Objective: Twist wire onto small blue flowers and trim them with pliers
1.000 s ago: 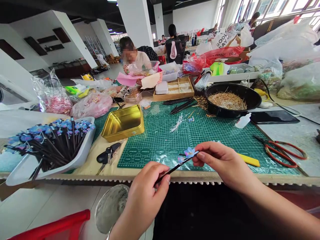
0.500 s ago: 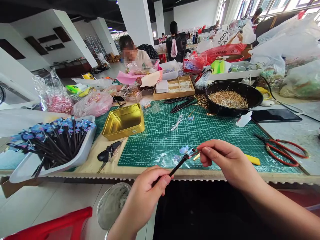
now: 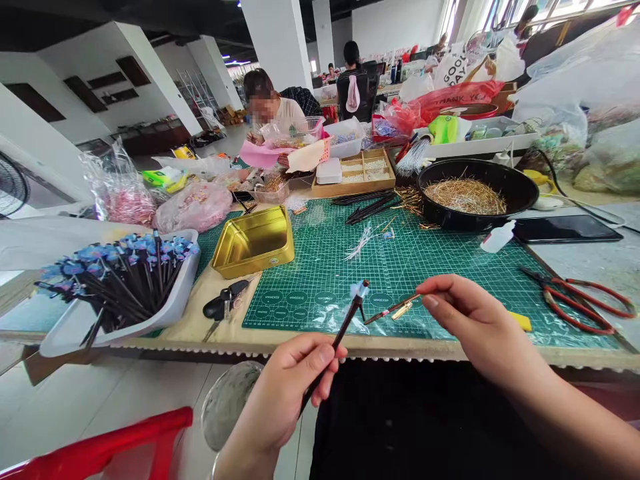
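My left hand (image 3: 305, 373) is closed around a slim black stick (image 3: 346, 327), which tilts up to the right. Near its upper end sits a small pale blue ornament (image 3: 359, 290), and a short dark prong branches off below it. My right hand (image 3: 465, 320) pinches the end of a thin brown strand (image 3: 395, 307). It slants down to the left, with a pinkish spot along it and a dark lower tip close to the prong. Whether strand and stick touch, I cannot tell. A small gold piece (image 3: 401, 311) lies on the green cutting mat (image 3: 310, 267) behind the strand.
A white tub (image 3: 185, 267) of black sticks with blue flowers stands left, beside a gold tin (image 3: 253, 267) and keys (image 3: 225, 300). On the right are red-handled pliers (image 3: 580, 300), a white bottle (image 3: 499, 237), a phone (image 3: 570, 229) and a black bowl (image 3: 475, 193). A person sits opposite.
My right hand's strand now reaches away from the stick's top, down and left. The left hand has tipped the stick more upright. The whole view has shifted slightly.
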The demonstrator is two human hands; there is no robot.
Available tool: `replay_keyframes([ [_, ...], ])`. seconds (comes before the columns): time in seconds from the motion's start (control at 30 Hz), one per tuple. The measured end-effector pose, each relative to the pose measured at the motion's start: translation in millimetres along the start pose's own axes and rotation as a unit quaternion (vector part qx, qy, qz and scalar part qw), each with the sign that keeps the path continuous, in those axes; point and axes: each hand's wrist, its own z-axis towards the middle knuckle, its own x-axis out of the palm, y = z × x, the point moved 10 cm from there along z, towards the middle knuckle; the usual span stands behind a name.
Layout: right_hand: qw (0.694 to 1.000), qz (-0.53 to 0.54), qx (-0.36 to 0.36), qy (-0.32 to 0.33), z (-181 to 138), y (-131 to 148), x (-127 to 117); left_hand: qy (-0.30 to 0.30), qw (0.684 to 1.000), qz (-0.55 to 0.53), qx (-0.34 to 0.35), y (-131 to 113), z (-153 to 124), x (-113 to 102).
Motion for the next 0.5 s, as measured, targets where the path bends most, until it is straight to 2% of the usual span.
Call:
replay_keyframes([
  [0.07,0.995,-0.077,-0.052,-0.021,-3.9,0.9,-7.7,-0.044,0.997,0.047,0.043,-4.4,0.5,-13.9],
  [0.13,0.977,-0.171,-0.127,-0.016,-11.8,3.0,-6.6,-0.103,0.985,0.104,0.095,-10.9,-0.7,-33.6],
  [0.23,0.928,-0.291,-0.233,0.023,-30.4,-0.3,10.6,-0.183,0.951,0.197,0.154,-18.6,-3.6,-65.8],
  [0.33,0.877,-0.372,-0.298,0.055,-44.6,-9.8,33.7,-0.229,0.922,0.260,0.173,-19.6,-2.1,-92.1],
  [0.43,0.846,-0.408,-0.334,0.078,-44.9,-18.9,53.1,-0.262,0.899,0.301,0.180,-22.1,-1.0,-105.6],
  [0.5,0.831,-0.416,-0.359,0.080,-39.6,-23.2,60.6,-0.277,0.881,0.332,0.190,-27.2,-2.3,-105.0],
])
